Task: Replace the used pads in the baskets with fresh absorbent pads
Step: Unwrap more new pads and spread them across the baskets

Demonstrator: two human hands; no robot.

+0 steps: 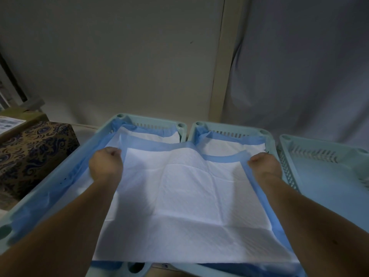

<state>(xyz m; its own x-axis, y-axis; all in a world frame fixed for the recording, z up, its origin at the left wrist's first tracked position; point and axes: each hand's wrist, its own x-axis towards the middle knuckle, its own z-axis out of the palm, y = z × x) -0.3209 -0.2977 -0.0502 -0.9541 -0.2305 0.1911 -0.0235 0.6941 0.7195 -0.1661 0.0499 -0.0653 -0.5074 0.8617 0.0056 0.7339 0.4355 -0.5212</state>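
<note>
1. The left hand (105,163) is closed into a fist, knuckles up, its fingers curled round the far left corner of a white absorbent pad (185,206) with a blue border.
2. The right hand (263,164) is closed in the same way on the far right corner of that pad, pinching the blue edge; its fingertips are hidden under the hand.
3. Both forearms reach forward from the bottom corners of the view, and the pad is stretched flat between the two hands, with creases from folding across its white middle.
4. The held pad hangs above two pale green slotted baskets that stand side by side, touching: the left basket (119,118) and the middle basket (265,132). It spans the gap between them.
5. Each of these two baskets already has a blue-edged pad lying in it, seen beyond the held pad's far edge: one in the left basket (159,137), one in the middle basket (223,145).
6. A third basket (323,148) of the same kind stands just to the right; its inside shows bare pale plastic.
7. To the left of the baskets is a box (34,152) covered in dark patterned fabric.
8. Behind everything are a plain wall and a grey curtain (299,66).
</note>
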